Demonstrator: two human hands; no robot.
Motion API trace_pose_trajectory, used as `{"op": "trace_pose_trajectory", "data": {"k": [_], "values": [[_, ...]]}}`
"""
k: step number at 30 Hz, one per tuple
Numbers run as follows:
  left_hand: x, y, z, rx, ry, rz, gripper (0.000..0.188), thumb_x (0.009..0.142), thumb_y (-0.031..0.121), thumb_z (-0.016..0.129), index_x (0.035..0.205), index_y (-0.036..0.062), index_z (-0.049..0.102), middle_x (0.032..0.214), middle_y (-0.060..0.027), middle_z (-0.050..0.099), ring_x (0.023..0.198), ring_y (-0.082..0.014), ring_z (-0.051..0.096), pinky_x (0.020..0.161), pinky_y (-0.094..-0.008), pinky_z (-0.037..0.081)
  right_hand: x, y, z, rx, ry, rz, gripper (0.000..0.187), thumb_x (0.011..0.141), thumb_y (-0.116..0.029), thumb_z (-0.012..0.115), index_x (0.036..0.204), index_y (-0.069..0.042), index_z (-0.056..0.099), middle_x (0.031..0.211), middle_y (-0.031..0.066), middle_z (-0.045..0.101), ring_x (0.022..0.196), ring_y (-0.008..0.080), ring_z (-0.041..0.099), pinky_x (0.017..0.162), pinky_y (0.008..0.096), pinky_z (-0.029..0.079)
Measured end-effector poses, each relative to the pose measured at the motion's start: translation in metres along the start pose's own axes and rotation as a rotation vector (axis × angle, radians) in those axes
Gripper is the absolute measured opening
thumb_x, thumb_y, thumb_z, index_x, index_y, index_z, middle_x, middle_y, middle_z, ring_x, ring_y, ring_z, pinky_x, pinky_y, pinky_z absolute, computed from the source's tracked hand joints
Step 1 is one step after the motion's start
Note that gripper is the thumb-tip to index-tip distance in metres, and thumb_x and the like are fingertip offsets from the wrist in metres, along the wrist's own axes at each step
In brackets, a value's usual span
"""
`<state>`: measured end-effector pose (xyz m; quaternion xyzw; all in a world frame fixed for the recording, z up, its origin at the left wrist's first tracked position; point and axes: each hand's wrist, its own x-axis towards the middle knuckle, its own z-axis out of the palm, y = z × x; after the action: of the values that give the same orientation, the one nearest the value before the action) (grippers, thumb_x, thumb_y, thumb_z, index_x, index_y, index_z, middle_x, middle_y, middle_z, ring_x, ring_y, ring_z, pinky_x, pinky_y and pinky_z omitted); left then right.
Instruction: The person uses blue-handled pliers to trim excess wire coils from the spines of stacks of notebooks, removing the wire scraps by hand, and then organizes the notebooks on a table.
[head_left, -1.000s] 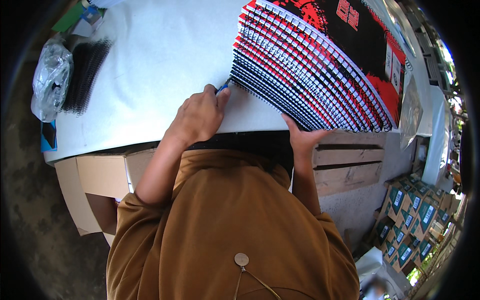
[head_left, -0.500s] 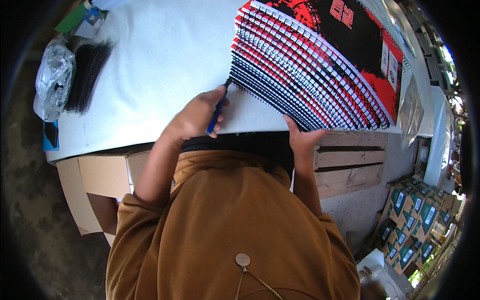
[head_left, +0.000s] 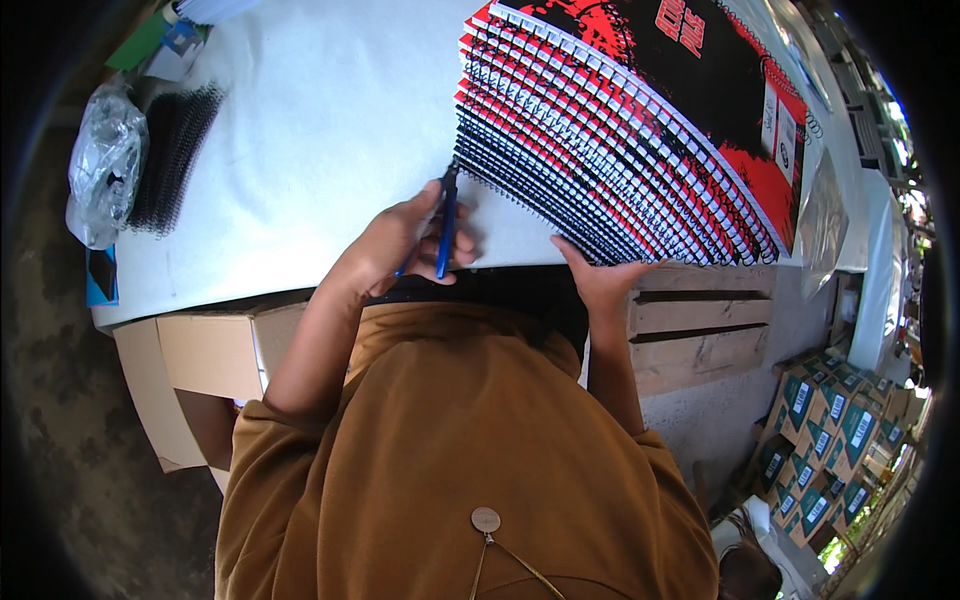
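Your left hand (head_left: 395, 235) is wrapped around blue-handled pliers (head_left: 446, 225), handles parted, nose at the left corner of a stack of black-and-red spiral notebooks (head_left: 600, 130). Your right hand (head_left: 605, 280) spreads thumb from forefinger at its near edge. Best grip one wire end squarely; tightly packed neighbouring spirals probably crowd the nose. Loose black coils (head_left: 175, 155) and a clear plastic bag (head_left: 105, 165) lie far left.

Spiral notebooks (head_left: 600, 130), black-and-red covers, lying stacked, coiled edges facing near side. Blue-handled pliers (head_left: 446, 230) slanting beside stack's left corner, handles spreading apart, dark tip pointing at lowest coils.
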<state>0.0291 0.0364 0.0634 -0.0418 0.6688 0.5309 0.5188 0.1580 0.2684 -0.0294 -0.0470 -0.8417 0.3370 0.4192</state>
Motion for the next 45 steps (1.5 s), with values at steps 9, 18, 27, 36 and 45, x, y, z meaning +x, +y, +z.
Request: {"op": "trace_pose_trajectory", "data": {"k": [9, 18, 27, 36, 45], "values": [[0.009, -0.022, -0.016, -0.73, -0.566, 0.018, 0.062, 0.094, 0.051, 0.024, 0.116, -0.0008, 0.049, 0.099, -0.0181, 0.059, 0.099, -0.033, 0.059, 0.08, -0.0519, 0.05, 0.003, -0.002, 0.001, 0.01, 0.012, -0.004, 0.112, 0.059, -0.015, 0.086, 0.134, 0.002, 0.005, 0.122, 0.0205, 0.039, 0.106, 0.0263, 0.048, 0.09, 0.0389, 0.042], [-0.003, 0.005, 0.005, 0.85, 0.289, 0.349, 0.048, 0.096, 0.044, 0.03, 0.106, 0.0025, 0.051, 0.076, -0.0115, 0.057, 0.07, -0.0259, 0.059, 0.061, -0.0437, 0.051, 0.004, -0.005, -0.002, -0.02, -0.001, 0.028, 0.115, 0.057, -0.017, 0.087, 0.133, 0.003, 0.002, 0.12, 0.0196, 0.041, 0.105, 0.0248, 0.049, 0.09, 0.0374, 0.041], [0.0, 0.006, -0.008, -0.502, -0.245, -0.144, 0.056, 0.095, 0.048, 0.027, 0.115, 0.0004, 0.049, 0.088, -0.0142, 0.062, 0.08, -0.0247, 0.064, 0.066, -0.0411, 0.054, 0.006, -0.005, -0.004, -0.122, -0.013, -0.063, 0.12, 0.059, -0.015, 0.086, 0.134, 0.001, -0.007, 0.121, 0.0236, 0.041, 0.102, 0.0291, 0.052, 0.086, 0.0417, 0.044], [-0.004, 0.016, 0.015, 1.243, 0.415, 0.252, 0.032, 0.096, 0.033, 0.037, 0.102, 0.0019, 0.043, 0.079, -0.0115, 0.061, 0.067, -0.0245, 0.062, 0.062, -0.0401, 0.051, -0.008, 0.011, -0.002, -0.206, -0.065, -0.057, 0.14, 0.056, -0.026, 0.087, 0.134, 0.0, -0.027, 0.138, 0.0252, 0.02, 0.124, 0.0327, 0.032, 0.106, 0.0476, 0.018], [-0.019, 0.026, -0.071, 1.19, 0.742, 0.131, 0.055, 0.081, 0.036, 0.056, 0.123, 0.0027, 0.042, 0.113, -0.0215, 0.052, 0.105, -0.0349, 0.052, 0.09, -0.0463, 0.038, -0.033, 0.049, -0.023, 0.018, 0.283, 0.206, 0.086, 0.086, -0.04, 0.052, 0.14, 0.005, 0.002, 0.142, 0.0243, 0.02, 0.128, 0.0313, 0.03, 0.107, 0.0443, 0.021]]}}
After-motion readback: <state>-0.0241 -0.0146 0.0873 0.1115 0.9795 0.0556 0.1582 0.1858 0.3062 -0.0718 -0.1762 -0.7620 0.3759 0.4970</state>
